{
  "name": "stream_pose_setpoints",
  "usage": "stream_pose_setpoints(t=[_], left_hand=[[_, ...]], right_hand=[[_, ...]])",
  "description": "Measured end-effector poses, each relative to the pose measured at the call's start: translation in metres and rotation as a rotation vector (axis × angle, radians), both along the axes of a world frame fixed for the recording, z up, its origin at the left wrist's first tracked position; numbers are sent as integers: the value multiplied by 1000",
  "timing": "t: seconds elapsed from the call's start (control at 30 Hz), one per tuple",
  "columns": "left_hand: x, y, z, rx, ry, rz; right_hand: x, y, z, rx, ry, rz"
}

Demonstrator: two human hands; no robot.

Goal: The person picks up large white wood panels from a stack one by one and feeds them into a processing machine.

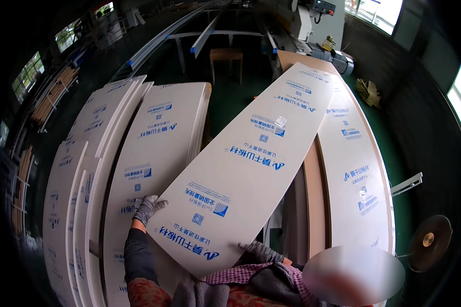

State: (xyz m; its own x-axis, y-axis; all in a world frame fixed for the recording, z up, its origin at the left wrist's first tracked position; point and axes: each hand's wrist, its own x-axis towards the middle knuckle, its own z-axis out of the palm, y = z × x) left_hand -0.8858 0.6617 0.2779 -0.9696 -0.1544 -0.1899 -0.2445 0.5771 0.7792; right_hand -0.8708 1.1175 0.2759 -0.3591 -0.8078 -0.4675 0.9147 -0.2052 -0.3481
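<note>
A long white board [241,148] with blue print slants across the middle, its near end close to my body. My left hand [149,209], in a grey striped knit glove, grips the board's left edge near that end, thumb on top. On the opposite edge my right hand [264,253], gloved alike, holds the board with part of a finger showing on its face; the rest of its grip is hidden. The board's far end rests over the right-hand stack, where another printed white board [358,179] lies on top.
To the left stand stacks of white boards [153,128] [105,112]. Beyond are metal rails [171,38], a wooden stool [226,53] and a machine [317,30]. A round brown disc [429,242] stands at the right, and a blurred patch covers the lower right.
</note>
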Motion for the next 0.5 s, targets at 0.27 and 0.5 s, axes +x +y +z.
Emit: stream_pose_setpoints(t=[0.27,0.5], left_hand=[[337,-71,-26,-231,-247,673],[498,26,29,-769,-262,1376]], right_hand=[[-149,14,-24,-42,96,-426],[-77,-57,-47,57,220,-324]])
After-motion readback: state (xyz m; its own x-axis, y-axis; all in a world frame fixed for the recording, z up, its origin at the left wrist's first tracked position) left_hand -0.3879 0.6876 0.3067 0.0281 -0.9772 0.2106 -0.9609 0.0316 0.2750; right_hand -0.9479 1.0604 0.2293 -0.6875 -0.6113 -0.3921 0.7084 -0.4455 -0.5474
